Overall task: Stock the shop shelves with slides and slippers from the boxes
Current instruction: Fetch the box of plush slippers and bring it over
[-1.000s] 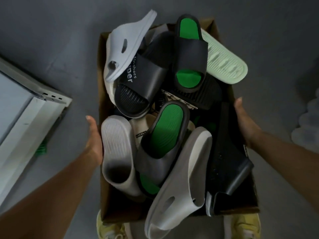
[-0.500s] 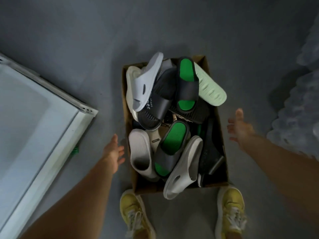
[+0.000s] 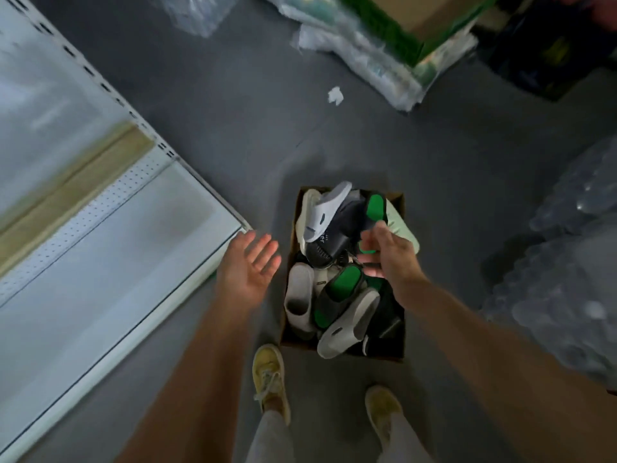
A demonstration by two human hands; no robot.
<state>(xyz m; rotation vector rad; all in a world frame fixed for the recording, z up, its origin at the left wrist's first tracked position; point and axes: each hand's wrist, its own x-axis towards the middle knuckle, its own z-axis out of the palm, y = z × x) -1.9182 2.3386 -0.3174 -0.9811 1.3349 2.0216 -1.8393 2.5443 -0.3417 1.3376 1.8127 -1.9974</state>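
A brown cardboard box [image 3: 399, 199] stands on the grey floor, heaped with slides. On top lie a pale grey slide [image 3: 325, 212], a black slide with a green insole [image 3: 375, 207] and a mint one [image 3: 403, 228]. Lower down are a second black-and-green slide [image 3: 344, 285], an off-white slide [image 3: 298, 295] and a grey slide [image 3: 347, 325] that overhangs the near edge. My left hand [image 3: 248, 267] hovers left of the box, palm up, fingers spread, holding nothing. My right hand [image 3: 389, 255] hangs over the box's middle with loosely curled fingers and holds nothing. A white shop shelf [image 3: 100, 248] lies to the left.
Clear plastic-wrapped packs [image 3: 567, 279] pile up on the right. More wrapped bundles [image 3: 367, 51] and a green-edged carton [image 3: 417, 21] sit at the back. A scrap of white paper [image 3: 335, 95] lies on the floor. My yellow shoes [image 3: 268, 372] stand just before the box.
Both hands have let go of the box's sides and risen. The view has pulled up and back, so the box looks smaller. My right hand moved in over the slides.
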